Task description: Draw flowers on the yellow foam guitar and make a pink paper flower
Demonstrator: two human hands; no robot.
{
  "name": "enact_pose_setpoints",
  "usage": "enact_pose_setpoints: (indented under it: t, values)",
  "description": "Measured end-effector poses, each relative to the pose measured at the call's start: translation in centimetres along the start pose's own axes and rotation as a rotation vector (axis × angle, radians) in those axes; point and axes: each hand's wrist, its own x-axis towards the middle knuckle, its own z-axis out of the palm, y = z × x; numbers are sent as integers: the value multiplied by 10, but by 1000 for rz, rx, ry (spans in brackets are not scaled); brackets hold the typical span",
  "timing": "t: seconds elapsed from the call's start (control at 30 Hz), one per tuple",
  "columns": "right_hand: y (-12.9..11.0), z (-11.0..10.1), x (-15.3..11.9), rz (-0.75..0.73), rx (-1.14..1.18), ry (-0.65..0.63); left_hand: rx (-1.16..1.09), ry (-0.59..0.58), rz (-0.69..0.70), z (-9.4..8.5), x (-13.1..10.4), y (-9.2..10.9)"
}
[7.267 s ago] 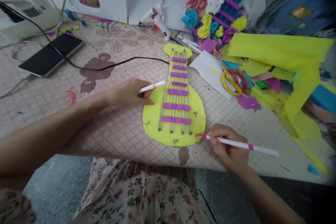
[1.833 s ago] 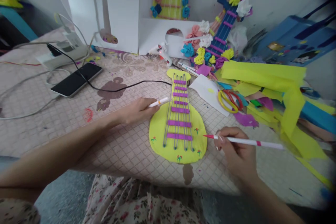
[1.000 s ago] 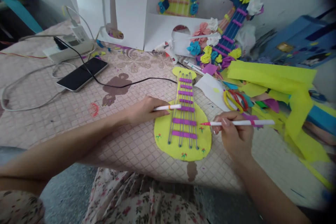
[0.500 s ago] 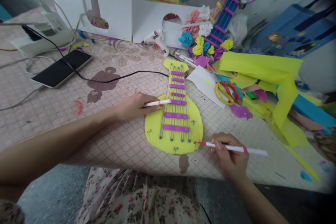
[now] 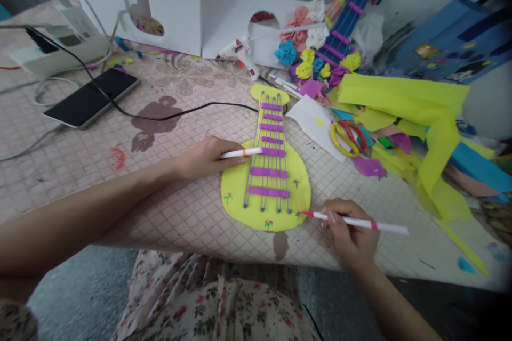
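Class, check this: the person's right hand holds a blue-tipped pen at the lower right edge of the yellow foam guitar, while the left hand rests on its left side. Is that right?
Not quite. In the head view the pen in the right hand has a red tip, not blue. The rest holds: it meets the lower right edge of the yellow foam guitar, and the left hand rests on its left side.

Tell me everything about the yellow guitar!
The yellow guitar cutout lies flat on the quilted table cover. It looks like foam sheet, with grey strings, purple bars and tiny drawn flowers. The left hand rests on its edge, holding an orange-banded pen. The right hand's red pen tip touches its lower right rim.
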Motion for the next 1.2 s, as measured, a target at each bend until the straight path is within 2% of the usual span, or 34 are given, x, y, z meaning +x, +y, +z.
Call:
enact_pose_setpoints:
  t: [0.33, 0.47, 0.83, 1.07, 1.2]
  values:
    - [-1, 0, -1, -9, 35, 13, 15, 23, 16, 1, 1, 0]
    - [-2, 0, 0, -12, -10, -35, 15, 40, 22, 2, 1, -1]
    - [0, 0, 1, -32, 15, -66, 3, 46, 43, 1, 2, 0]
    - [-3, 5, -3, -78, 171, 86, 19, 51, 58, 2, 1, -3]
    - [-15, 15, -4, -128, 143, -24, 28, 59, 63, 2, 1, -3]
